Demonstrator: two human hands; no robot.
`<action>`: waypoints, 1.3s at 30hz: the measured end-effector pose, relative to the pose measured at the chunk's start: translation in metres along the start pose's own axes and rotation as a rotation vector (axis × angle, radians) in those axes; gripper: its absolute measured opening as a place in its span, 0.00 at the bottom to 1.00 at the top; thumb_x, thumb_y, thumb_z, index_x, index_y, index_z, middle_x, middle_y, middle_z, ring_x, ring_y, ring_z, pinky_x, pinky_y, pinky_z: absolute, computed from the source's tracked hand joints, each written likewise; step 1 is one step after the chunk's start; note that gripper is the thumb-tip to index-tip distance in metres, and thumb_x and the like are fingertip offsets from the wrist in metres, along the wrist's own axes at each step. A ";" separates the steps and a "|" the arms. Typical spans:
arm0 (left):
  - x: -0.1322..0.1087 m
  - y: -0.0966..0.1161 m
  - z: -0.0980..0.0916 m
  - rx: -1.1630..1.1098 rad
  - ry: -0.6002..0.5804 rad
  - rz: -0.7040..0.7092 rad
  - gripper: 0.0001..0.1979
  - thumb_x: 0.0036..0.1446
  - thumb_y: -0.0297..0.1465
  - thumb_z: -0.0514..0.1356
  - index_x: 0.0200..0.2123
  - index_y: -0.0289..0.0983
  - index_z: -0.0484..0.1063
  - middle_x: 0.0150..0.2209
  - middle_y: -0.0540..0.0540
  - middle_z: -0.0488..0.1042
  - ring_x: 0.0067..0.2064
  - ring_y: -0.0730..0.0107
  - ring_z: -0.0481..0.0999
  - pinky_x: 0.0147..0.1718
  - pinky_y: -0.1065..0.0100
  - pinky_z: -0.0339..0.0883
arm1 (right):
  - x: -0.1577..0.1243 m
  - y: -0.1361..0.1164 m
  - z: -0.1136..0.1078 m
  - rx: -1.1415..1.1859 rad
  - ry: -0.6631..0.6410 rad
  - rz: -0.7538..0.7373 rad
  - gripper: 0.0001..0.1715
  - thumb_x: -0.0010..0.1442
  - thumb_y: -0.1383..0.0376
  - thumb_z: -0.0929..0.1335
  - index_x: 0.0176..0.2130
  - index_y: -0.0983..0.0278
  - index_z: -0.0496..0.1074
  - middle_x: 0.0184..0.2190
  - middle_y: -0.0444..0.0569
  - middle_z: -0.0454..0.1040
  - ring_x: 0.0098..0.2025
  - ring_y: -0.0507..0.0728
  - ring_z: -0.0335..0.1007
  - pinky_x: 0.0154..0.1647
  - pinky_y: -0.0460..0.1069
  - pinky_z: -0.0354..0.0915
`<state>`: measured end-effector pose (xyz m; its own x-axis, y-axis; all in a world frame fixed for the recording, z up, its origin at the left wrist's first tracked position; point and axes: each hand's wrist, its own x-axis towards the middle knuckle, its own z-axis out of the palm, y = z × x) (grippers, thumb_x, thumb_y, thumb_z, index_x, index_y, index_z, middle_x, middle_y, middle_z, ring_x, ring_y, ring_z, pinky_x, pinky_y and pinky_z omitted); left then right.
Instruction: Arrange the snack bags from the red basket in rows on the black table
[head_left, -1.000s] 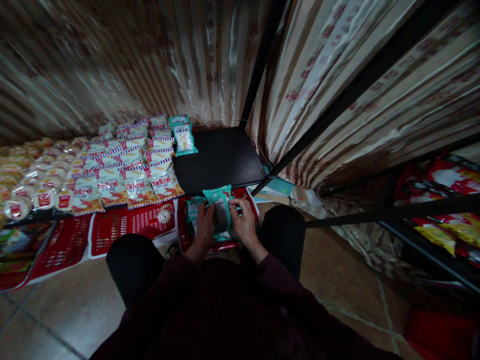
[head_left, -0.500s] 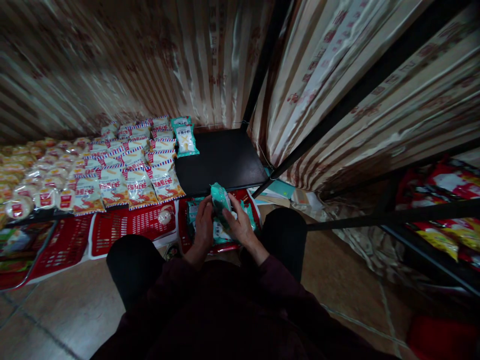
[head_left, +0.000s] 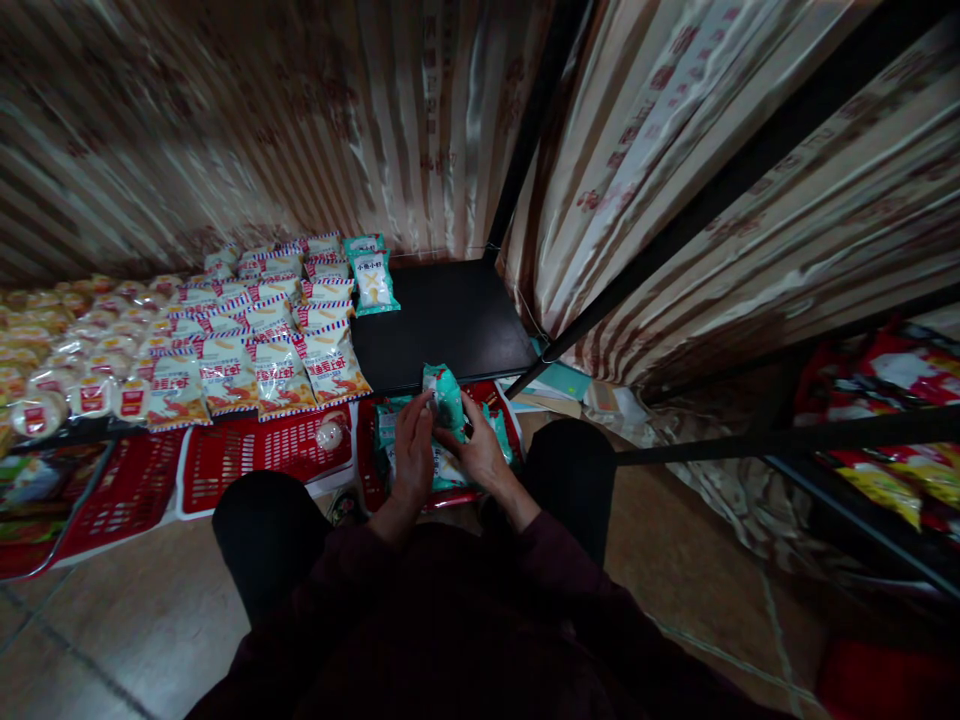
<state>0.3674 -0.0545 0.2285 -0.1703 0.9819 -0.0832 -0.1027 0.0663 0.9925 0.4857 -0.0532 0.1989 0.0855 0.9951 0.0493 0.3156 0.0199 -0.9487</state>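
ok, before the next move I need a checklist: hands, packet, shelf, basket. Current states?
1. Right hand holding the teal packet: ok.
2. Left hand up against that packet: ok; whether it grips: cannot tell.
3. Held packet's label readable: not ok, it's tilted and partly covered by fingers.
4. Held packet's seals intact: cannot tell.
5. Shelf packets, teal, face up on the black shelf: ok.
6. More teal packets in the red basket: ok.

Looks like a shop: left of and beyond the gripped packet, wrapped snacks stand in rows (grouped by kind) on a black shelf, red baskets below.
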 end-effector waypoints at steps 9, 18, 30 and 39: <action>0.005 -0.012 -0.002 0.374 -0.036 0.184 0.19 0.63 0.38 0.48 0.53 0.40 0.69 0.56 0.42 0.63 0.59 0.63 0.60 0.61 0.57 0.52 | 0.010 -0.006 -0.006 0.129 -0.016 0.055 0.34 0.55 0.54 0.68 0.59 0.59 0.63 0.59 0.51 0.65 0.60 0.62 0.60 0.63 0.58 0.53; 0.021 -0.019 -0.003 0.374 -0.085 0.257 0.20 0.63 0.35 0.49 0.57 0.39 0.64 0.64 0.42 0.53 0.64 0.63 0.54 0.63 0.56 0.50 | 0.027 -0.012 0.004 0.410 0.000 0.177 0.28 0.56 0.53 0.67 0.55 0.54 0.65 0.49 0.47 0.74 0.53 0.59 0.68 0.57 0.55 0.62; 0.069 -0.020 0.001 0.542 0.047 0.395 0.20 0.61 0.28 0.48 0.55 0.37 0.66 0.61 0.39 0.56 0.63 0.61 0.59 0.61 0.55 0.55 | 0.076 -0.001 0.024 0.462 0.001 0.155 0.29 0.53 0.50 0.69 0.51 0.61 0.70 0.47 0.49 0.75 0.48 0.60 0.69 0.53 0.53 0.61; 0.098 -0.015 0.006 0.618 0.095 0.408 0.23 0.59 0.26 0.47 0.57 0.35 0.64 0.61 0.37 0.56 0.62 0.59 0.59 0.61 0.54 0.54 | 0.111 -0.006 0.041 0.482 0.036 0.084 0.31 0.50 0.50 0.70 0.49 0.64 0.73 0.45 0.51 0.77 0.46 0.61 0.70 0.49 0.54 0.65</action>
<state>0.3579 0.0422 0.2057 -0.1642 0.9322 0.3226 0.5518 -0.1843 0.8134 0.4549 0.0616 0.1978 0.1271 0.9914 -0.0313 -0.1662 -0.0098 -0.9860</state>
